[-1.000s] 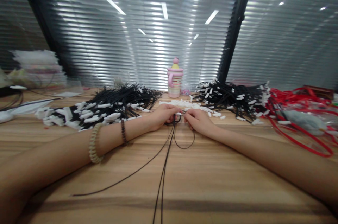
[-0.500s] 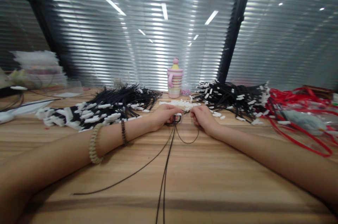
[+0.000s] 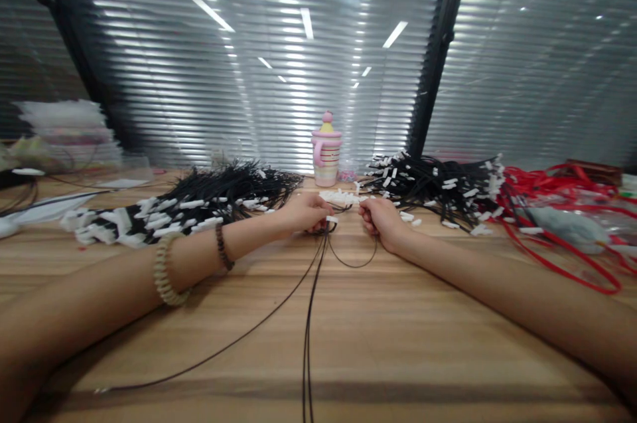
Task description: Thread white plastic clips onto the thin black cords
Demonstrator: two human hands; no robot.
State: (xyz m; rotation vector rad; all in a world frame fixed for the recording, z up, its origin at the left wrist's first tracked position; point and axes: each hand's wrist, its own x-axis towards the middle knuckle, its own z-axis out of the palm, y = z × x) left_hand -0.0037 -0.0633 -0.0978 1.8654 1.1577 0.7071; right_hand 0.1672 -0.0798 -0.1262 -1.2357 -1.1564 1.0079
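My left hand (image 3: 308, 212) is closed on thin black cords (image 3: 311, 303) beside a small white clip (image 3: 332, 219) at the middle of the table. From there several cords run down toward the near edge, and one curves off to the lower left. My right hand (image 3: 381, 220) is closed in a pinch on a black cord, which hangs in a loop (image 3: 353, 266) between the two hands. Small white pieces (image 3: 343, 198) lie in a pile just behind the hands.
Bundles of black cords with white ends lie at left (image 3: 199, 204) and right (image 3: 438, 184). A pink cup (image 3: 326, 156) stands at the back. Red straps (image 3: 552, 180) and plastic bags are at far right, stacked clear packs (image 3: 70, 134) at far left.
My hands are slightly farther apart, with a cord stretched between them. The long curved cord now reaches farther to the lower left. The view has shifted slightly.
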